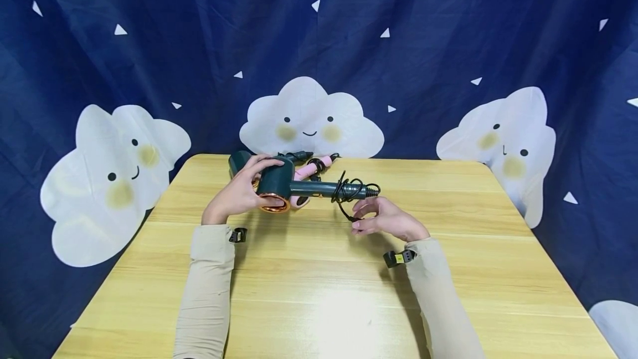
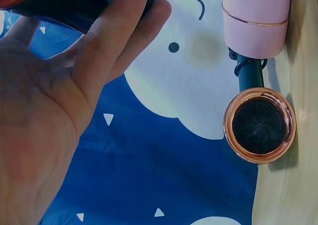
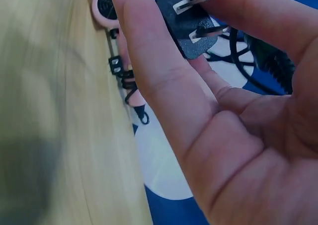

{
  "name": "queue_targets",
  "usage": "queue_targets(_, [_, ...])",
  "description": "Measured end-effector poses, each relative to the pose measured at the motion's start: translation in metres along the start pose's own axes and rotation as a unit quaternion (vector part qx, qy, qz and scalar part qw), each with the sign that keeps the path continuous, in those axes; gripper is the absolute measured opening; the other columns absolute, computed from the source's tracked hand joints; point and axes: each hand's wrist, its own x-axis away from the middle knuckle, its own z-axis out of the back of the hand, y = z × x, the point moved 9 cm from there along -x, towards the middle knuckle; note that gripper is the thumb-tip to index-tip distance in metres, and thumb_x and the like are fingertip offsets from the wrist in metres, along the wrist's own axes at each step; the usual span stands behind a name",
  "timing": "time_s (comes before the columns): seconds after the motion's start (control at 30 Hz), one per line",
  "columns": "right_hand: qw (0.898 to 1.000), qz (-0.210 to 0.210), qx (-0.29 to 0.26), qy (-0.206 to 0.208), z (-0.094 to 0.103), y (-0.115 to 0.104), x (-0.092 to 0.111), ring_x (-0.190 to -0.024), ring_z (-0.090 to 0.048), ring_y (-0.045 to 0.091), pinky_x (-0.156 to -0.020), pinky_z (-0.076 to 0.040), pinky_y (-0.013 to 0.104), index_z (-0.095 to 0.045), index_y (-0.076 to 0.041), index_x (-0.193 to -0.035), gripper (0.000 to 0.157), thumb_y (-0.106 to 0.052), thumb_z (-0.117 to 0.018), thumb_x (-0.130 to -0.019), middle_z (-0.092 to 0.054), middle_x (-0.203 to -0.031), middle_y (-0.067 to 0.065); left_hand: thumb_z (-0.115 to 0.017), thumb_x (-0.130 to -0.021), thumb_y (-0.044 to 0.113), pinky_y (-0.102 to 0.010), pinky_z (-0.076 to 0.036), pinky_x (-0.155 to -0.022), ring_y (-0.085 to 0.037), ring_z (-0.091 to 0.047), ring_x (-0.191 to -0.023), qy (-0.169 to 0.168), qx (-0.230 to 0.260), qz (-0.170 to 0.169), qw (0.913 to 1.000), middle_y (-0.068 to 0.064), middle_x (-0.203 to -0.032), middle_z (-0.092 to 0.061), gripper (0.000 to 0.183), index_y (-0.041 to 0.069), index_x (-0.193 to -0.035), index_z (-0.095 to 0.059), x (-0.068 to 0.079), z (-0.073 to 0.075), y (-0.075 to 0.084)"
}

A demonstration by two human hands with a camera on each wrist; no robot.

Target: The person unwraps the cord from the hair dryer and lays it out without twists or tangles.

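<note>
My left hand (image 1: 238, 191) grips the head of a dark green hair dryer (image 1: 276, 181) with a copper-coloured rim, fingers over the top and thumb at the rim. The dryer is held above the table, its handle pointing right. Black cord (image 1: 349, 188) is wound loosely round the handle's end. Just below that end, my right hand (image 1: 391, 220) pinches the cord's black plug (image 3: 185, 26); two metal prongs stick out towards the camera in the right wrist view. Part of the dryer's head is hidden behind the left fingers.
Behind the held dryer, a pink hair dryer (image 1: 319, 167) with a black cord lies on the wooden table (image 1: 309, 292). Left of it lies another dark green dryer (image 1: 238, 163), whose copper-ringed end (image 2: 259, 125) shows in the left wrist view. A blue curtain (image 1: 423, 60) hangs beyond the table.
</note>
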Motion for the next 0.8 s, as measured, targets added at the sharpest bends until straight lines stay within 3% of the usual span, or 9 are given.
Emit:
queue_targets(0.07, [1.0,-0.004,-0.008,0.009,0.005,0.003,0.0,-0.103,-0.075,0.04,-0.098,-0.056,0.052,-0.044,0.018,-0.134,0.053,0.0,-0.072,-0.093,-0.058,-0.127,0.04,-0.097,-0.072,0.026,-0.064,-0.041,-0.111,-0.037,-0.042,-0.14,-0.001,-0.001,0.001,1.0,-0.01,-0.163,-0.032,0.087,0.029,-0.147,-0.054,0.0,0.0,0.0])
queue_targets(0.27, [0.999,-0.001,-0.025,0.043,0.022,0.005,0.004,-0.103,-0.076,0.035,-0.1,-0.055,0.046,-0.044,0.021,-0.138,0.054,0.004,-0.069,-0.093,-0.065,-0.123,0.035,-0.097,-0.071,0.029,-0.066,-0.04,-0.112,-0.037,-0.042,-0.141,-0.002,-0.005,0.003,1.0,-0.008,-0.163,-0.031,0.087,0.031,-0.147,-0.054,-0.001,-0.001,0.0])
queue_targets(0.4, [0.996,0.006,-0.035,0.085,0.035,0.006,0.009,-0.098,-0.077,0.021,-0.098,-0.057,0.038,-0.044,0.021,-0.139,0.051,0.005,-0.065,-0.095,-0.065,-0.128,0.034,-0.098,-0.071,0.029,-0.066,-0.04,-0.112,-0.037,-0.043,-0.14,-0.003,-0.006,0.002,1.0,-0.01,-0.164,-0.031,0.088,0.031,-0.147,-0.054,-0.001,-0.002,0.0])
queue_targets(0.53, [0.987,0.026,-0.072,0.142,0.049,0.004,0.011,-0.091,-0.075,0.012,-0.093,-0.059,0.029,-0.048,0.021,-0.134,0.041,0.007,-0.06,-0.097,-0.073,-0.115,0.024,-0.098,-0.071,0.028,-0.065,-0.041,-0.111,-0.037,-0.044,-0.14,-0.003,-0.007,0.0,1.0,-0.011,-0.163,-0.031,0.087,0.031,-0.147,-0.054,-0.001,-0.002,-0.001])
queue_targets(0.63, [0.976,0.054,-0.106,0.182,0.057,0.0,0.012,-0.087,-0.075,0.011,-0.088,-0.06,0.025,-0.048,0.019,-0.134,0.039,0.009,-0.056,-0.098,-0.076,-0.101,0.005,-0.098,-0.071,0.028,-0.065,-0.041,-0.111,-0.037,-0.044,-0.14,-0.002,-0.007,-0.002,1.0,-0.011,-0.163,-0.032,0.087,0.032,-0.146,-0.055,-0.001,-0.003,-0.001])
queue_targets(0.8, [0.962,0.092,-0.149,0.21,0.061,-0.009,0.015,-0.083,-0.076,0.013,-0.083,-0.062,0.026,-0.051,0.014,-0.14,0.037,0.003,-0.052,-0.104,-0.074,-0.102,-0.003,-0.098,-0.071,0.03,-0.065,-0.041,-0.112,-0.036,-0.045,-0.139,-0.001,-0.01,-0.002,0.9999,-0.011,-0.163,-0.032,0.086,0.033,-0.146,-0.055,-0.001,-0.003,0.001])
